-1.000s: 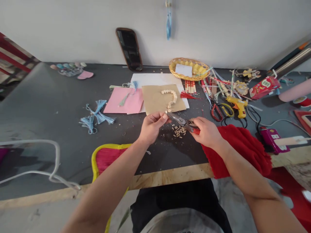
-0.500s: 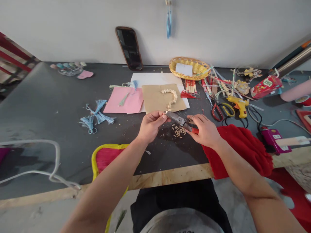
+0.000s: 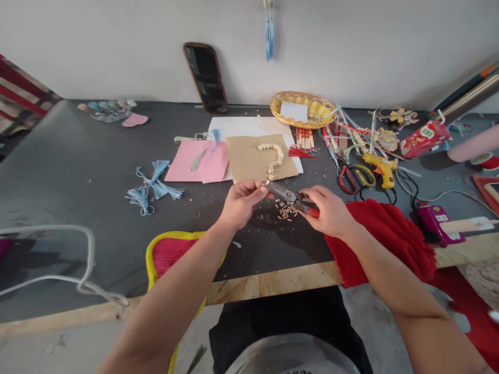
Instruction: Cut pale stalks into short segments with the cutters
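Note:
My right hand (image 3: pixel 329 210) is wrapped round the red handles of a pair of scissors (image 3: pixel 286 194), whose blades point left. Their tips meet the fingertips of my left hand (image 3: pixel 244 203), which pinches a small pale piece (image 3: pixel 267 183) at the blades. Just beyond, a curved string of cream beads (image 3: pixel 279 154) lies on a brown paper sheet (image 3: pixel 244 156). Small cut tan pieces (image 3: pixel 286 211) are scattered on the dark table beneath the scissors.
Pink paper (image 3: pixel 177 169) and blue tassels (image 3: pixel 156 182) lie left. At the back are a leaning phone (image 3: pixel 206 78) and a wicker basket (image 3: pixel 276 110). A yellow glue gun (image 3: pixel 384 169), spare scissors (image 3: pixel 346 179) and red cloth (image 3: pixel 382 239) are right.
The scissor blades look slightly closer together. Both hands stay in nearly the same place, and the whole view has shifted very slightly.

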Motion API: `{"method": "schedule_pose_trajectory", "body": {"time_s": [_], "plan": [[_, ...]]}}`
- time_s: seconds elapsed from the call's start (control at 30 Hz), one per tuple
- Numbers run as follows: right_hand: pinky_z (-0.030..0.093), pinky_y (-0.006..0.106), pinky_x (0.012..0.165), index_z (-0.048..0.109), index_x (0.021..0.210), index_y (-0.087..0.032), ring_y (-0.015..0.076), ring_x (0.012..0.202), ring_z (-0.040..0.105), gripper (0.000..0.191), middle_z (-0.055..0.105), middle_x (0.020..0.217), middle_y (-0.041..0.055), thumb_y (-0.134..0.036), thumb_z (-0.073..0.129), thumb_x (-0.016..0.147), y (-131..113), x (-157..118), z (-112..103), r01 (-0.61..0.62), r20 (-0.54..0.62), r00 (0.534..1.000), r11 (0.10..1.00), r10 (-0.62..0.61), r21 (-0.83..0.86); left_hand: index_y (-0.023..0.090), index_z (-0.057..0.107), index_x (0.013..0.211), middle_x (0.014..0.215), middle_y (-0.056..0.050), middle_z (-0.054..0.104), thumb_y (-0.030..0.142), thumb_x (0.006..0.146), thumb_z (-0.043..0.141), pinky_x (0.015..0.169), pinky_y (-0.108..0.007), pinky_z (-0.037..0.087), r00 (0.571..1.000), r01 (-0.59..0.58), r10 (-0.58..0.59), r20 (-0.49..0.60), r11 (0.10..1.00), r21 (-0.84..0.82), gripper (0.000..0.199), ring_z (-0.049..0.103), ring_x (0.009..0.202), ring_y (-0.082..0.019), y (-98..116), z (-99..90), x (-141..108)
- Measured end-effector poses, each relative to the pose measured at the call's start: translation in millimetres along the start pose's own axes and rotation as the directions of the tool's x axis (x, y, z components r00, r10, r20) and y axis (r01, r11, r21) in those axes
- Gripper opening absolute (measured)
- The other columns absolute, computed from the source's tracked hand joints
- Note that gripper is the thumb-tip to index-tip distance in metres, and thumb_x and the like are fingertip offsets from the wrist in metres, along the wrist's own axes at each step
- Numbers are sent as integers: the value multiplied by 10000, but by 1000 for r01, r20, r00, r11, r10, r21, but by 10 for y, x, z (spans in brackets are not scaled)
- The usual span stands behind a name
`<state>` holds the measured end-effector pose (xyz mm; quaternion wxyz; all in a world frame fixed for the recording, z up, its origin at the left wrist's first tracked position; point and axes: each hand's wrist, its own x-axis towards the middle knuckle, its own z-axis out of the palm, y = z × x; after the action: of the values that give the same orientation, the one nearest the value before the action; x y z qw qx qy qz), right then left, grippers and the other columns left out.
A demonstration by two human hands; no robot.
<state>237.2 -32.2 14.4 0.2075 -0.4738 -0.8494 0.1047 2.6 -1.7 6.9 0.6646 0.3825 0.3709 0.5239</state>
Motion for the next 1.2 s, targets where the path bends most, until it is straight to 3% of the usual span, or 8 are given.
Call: {"method": "schedule_pose_trajectory", "body": {"time_s": [0.3,0.6,0.77,0.93,1.2], "plan": [[544,428,878,554,1124,-185,290,1016,618,337,632,1028,113,-231,620,797,-9,-2,34,-30,-33,999,993,26,-116,161,702,637,639,-5,697,346,603,880,642,-204,467,999,-35,35,2,999,-32,258,623,626,-101,-26,18,3],[537,461,899,503,1195,-209,303,1055,610,429,639,1084,114,-235,646,792,32,17,72,-13,-86,996,997,6,-74,169,726,700,684,-1,702,331,629,871,644,-195,468,999,-45,44,-6,998,-51,229,619,655,-94,-53,0,32],[557,421,815,510,1022,-219,280,970,648,284,672,1000,108,-302,674,805,71,5,110,-23,-173,985,999,19,-23,172,717,686,680,7,692,326,652,859,628,-187,454,998,-57,57,-1,997,-50,212,590,637,-79,-62,-5,36],[548,420,857,525,810,-221,257,967,659,132,692,1047,108,-250,652,827,81,9,71,92,-157,982,993,-102,-69,171,709,668,668,1,687,339,622,872,612,-203,452,998,-55,54,-27,998,-42,239,591,629,-93,-60,6,31],[514,469,940,548,839,-215,277,1130,616,90,632,1277,156,-178,619,796,47,22,71,118,-108,987,993,-120,-26,171,708,658,656,7,679,335,602,879,625,-197,452,998,-60,59,-32,997,-50,243,589,627,-85,-35,23,20]]}}
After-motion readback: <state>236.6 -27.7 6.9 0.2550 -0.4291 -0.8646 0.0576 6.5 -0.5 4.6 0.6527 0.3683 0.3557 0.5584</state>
